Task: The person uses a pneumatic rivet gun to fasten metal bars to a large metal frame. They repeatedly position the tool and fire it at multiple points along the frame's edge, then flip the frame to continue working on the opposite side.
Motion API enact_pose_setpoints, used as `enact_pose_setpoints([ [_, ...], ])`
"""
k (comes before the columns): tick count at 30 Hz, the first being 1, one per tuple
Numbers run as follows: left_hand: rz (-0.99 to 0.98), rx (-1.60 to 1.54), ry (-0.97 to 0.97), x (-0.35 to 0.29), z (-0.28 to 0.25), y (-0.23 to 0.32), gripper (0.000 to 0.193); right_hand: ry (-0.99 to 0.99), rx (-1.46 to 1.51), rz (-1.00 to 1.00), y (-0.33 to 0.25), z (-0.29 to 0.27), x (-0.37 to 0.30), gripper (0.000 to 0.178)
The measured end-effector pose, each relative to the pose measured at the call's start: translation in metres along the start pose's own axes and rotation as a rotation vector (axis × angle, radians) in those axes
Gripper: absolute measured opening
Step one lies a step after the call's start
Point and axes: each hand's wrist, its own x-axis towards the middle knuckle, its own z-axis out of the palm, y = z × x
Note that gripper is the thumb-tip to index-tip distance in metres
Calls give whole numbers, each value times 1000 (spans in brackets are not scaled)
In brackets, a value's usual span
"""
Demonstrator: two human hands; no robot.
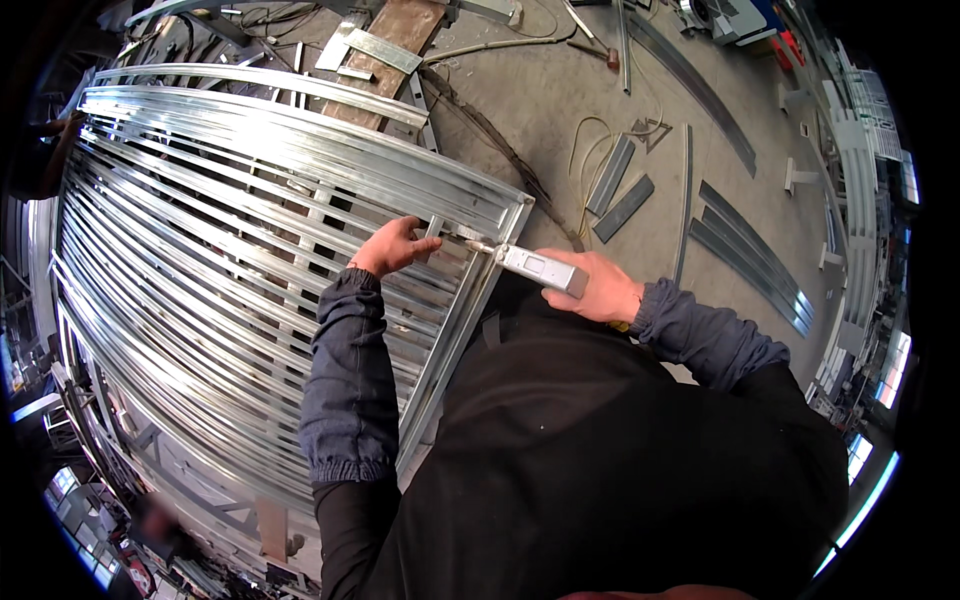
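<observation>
My right hand (597, 287) is wrapped round a welding gun (541, 270) with a pale grey, box-shaped body. Its narrow nozzle points left at the end rail of a large silver metal grille (250, 240), close to the corner. Across from the nozzle, my left hand (397, 246) reaches over the slats, thumb and fingers closed at a short, narrow metal piece (436, 227). The fingers partly hide where they meet that piece. Long parallel slats run from the end rail (445, 340) away to the left.
Another person's hand (72, 124) is at the grille's far left end. Grey metal strips (622, 208) and longer profiles (750, 262) lie on the concrete floor to the right, near a loose cable (578, 150). A brown board (398, 30) with metal offcuts is beyond the grille.
</observation>
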Motion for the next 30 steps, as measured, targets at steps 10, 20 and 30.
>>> enact_pose_setpoints([
  [10, -14, 12, 105, -6, 8, -4, 69, 83, 77, -128, -10, -27, 44, 60],
  [20, 2, -132, 127, -6, 13, -11, 74, 79, 114, -159, -37, -32, 129, 60],
  [30, 8, -24, 143, -12, 6, 2, 76, 89, 89, -163, -21, -24, 156, 61],
])
